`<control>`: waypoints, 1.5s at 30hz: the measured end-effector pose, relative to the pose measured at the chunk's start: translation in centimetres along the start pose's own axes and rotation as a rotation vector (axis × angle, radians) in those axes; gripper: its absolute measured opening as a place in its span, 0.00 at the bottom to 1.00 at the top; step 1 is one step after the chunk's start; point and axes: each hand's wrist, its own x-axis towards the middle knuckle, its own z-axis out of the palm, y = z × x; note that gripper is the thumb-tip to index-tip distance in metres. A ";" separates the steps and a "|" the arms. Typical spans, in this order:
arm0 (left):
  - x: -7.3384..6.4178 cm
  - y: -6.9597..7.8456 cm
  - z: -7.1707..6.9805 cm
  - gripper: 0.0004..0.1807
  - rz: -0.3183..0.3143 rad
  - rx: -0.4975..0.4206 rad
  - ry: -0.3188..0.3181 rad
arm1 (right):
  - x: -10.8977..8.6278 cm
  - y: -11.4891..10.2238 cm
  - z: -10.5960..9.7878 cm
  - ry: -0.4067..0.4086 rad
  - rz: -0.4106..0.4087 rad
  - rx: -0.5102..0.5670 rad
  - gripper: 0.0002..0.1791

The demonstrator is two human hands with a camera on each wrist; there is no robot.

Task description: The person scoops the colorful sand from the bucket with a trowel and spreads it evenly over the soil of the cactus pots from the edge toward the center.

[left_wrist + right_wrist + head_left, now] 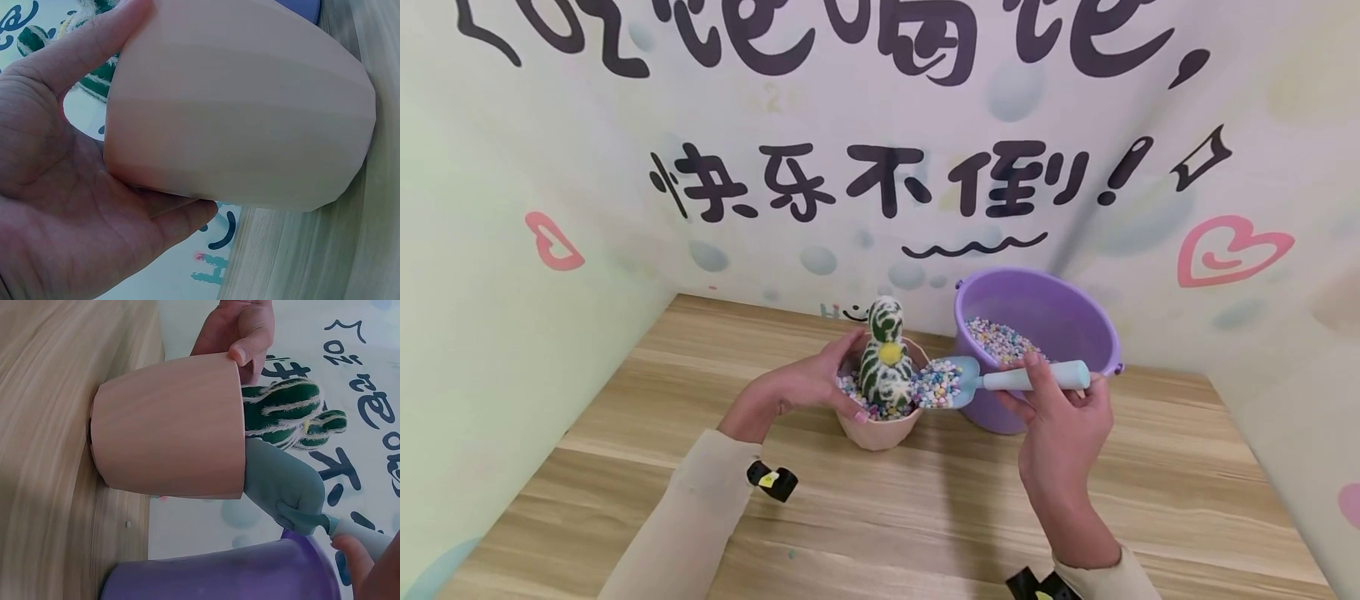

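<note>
A pink flowerpot (877,433) stands on the table with a green-and-white striped cactus (887,367) in it, a yellow bloom on its front and colored pebbles (874,408) round its base. My left hand (816,379) grips the pot by its left side, thumb at the rim and fingers behind. In the left wrist view the pot's faceted wall fills the middle. My right hand (1063,417) holds a light blue hand trowel (1033,377) by its handle. Its scoop, heaped with colored pebbles, overlaps the pot's right rim beside the cactus. The right wrist view shows the scoop's underside (287,484).
A purple bucket (1078,321) partly filled with colored pebbles (1000,340) stands right of the pot, behind the trowel. Behind the wooden table (880,517) rises a white printed wall sheet (820,108) with dark lettering. A small greenish speck (791,553) lies near the front.
</note>
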 end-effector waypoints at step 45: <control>1.1 -2.2 -0.4 0.64 0.025 0.015 -0.009 | 0.2 -0.4 1.8 -0.136 -0.194 -0.183 0.16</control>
